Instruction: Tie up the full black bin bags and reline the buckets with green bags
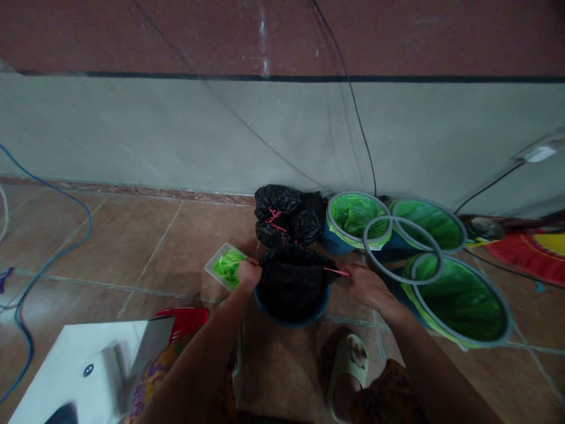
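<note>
A black garbage bag [293, 277] hangs inside a dark blue trash bin [293, 324] on the floor in front of me. At the bag's left edge, my left hand [249, 272] is closed on the plastic. On the other side my right hand [357, 282] is closed on the bag's red drawstring, which is stretched out to the right. Close to my left hand sits a white plastic tray [213, 268] with bunched green bags [229, 265] in it.
Tied black bags [282, 212] lean against the wall. At the right stand bins lined with green bags [357, 212], with a loose grey ring [373, 259] resting across them. A blue cable [57, 256] runs over the floor at left, near a white box [79, 365].
</note>
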`<act>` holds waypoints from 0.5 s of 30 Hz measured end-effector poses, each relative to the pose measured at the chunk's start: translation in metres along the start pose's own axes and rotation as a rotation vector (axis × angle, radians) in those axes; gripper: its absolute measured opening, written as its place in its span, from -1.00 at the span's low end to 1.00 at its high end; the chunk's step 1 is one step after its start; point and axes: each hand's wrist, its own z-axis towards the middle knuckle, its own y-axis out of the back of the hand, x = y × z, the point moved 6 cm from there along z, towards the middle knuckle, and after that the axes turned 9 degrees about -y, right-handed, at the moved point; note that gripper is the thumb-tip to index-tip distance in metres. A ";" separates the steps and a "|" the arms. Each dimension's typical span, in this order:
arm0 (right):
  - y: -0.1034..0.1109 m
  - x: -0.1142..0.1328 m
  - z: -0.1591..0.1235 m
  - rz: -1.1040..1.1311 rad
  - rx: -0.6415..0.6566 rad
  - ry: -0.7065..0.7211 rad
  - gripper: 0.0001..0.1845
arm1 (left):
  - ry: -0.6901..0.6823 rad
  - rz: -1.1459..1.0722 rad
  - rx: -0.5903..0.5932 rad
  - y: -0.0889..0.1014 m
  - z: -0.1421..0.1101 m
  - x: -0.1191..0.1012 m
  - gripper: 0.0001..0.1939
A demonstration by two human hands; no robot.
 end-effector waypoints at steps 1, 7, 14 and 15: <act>0.000 0.000 0.000 -0.010 0.007 -0.008 -0.56 | -0.002 0.030 -0.016 0.002 -0.001 -0.001 -0.75; -0.005 0.007 0.000 -0.065 0.098 -0.022 -0.74 | -0.052 0.032 -0.101 0.014 -0.007 -0.015 -0.67; -0.004 0.012 -0.004 -0.108 0.119 -0.026 -0.75 | -0.201 -0.144 0.154 -0.001 -0.022 -0.035 -0.60; -0.003 0.013 -0.004 -0.101 0.121 -0.019 -0.75 | -0.180 -0.149 0.214 -0.004 -0.028 -0.034 -0.59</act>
